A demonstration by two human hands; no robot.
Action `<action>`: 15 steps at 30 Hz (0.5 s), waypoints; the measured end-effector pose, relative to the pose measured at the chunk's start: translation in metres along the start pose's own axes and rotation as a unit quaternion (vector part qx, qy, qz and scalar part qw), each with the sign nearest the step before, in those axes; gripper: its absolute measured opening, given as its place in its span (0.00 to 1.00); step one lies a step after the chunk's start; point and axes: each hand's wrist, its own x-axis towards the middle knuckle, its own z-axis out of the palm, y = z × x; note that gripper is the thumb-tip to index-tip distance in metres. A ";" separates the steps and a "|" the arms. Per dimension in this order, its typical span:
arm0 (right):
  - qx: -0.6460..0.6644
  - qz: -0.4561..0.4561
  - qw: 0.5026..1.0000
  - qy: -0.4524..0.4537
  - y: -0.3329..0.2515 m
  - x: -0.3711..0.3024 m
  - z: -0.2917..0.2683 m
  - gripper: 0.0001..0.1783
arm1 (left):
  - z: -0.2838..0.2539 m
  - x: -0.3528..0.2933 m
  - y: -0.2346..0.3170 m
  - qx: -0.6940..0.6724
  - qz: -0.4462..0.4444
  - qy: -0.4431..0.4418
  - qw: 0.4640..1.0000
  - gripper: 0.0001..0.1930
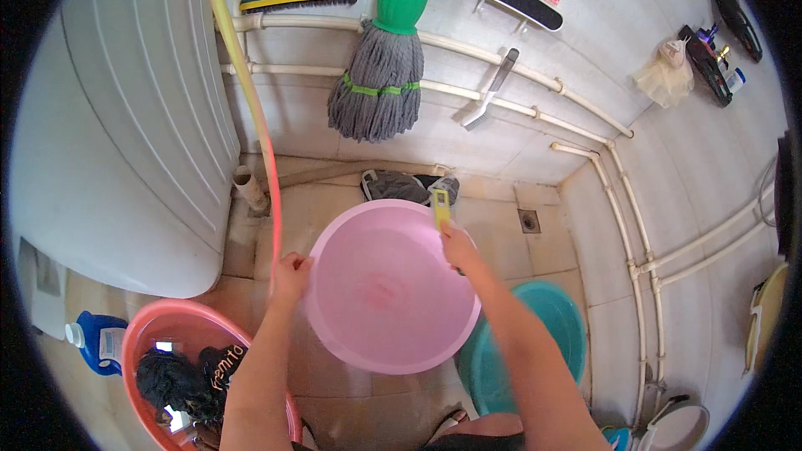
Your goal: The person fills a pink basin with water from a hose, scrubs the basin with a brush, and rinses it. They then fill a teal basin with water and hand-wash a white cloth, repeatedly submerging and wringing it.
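Observation:
A large round pink basin (372,342) is in the middle, with a faint reddish mark on its bottom. At its left rim my left hand (291,276) is closed, thumb and fingers pinching the edge. My right hand (461,249) is wrapped round a yellow-handled brush (441,205) at the basin's right rim. The handle's end, with a slot in it, points away from me; the head is mostly hidden by my hand. Below my right forearm stands a teal basin (547,317). Left of my left forearm, a coral-red tub (180,309) holds dark cloth in water.
A yellow-to-pink hose (266,138) hangs down beside a white appliance (125,134). A mop (380,83) and a small brush (491,88) hang by wall pipes. A dark grey cloth (397,185) lies behind the basin. A blue bottle (102,342) stands far left; a floor drain (529,221) is right.

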 end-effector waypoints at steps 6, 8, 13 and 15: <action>-0.171 -0.034 0.983 -0.053 0.032 0.000 -0.042 0.16 | 0.006 0.005 -0.010 0.002 -0.012 0.007 1.000 0.11; -0.175 -0.035 0.981 -0.070 0.022 0.010 -0.039 0.17 | 0.005 0.005 -0.009 0.015 -0.009 0.008 1.000 0.11; -0.074 -0.094 0.993 -0.015 0.006 0.027 0.017 0.19 | 0.011 0.008 -0.013 0.014 -0.009 0.005 1.000 0.11; -0.001 -0.059 0.998 -0.019 -0.016 -0.002 0.015 0.20 | 0.008 0.009 -0.019 0.029 -0.005 0.016 0.999 0.11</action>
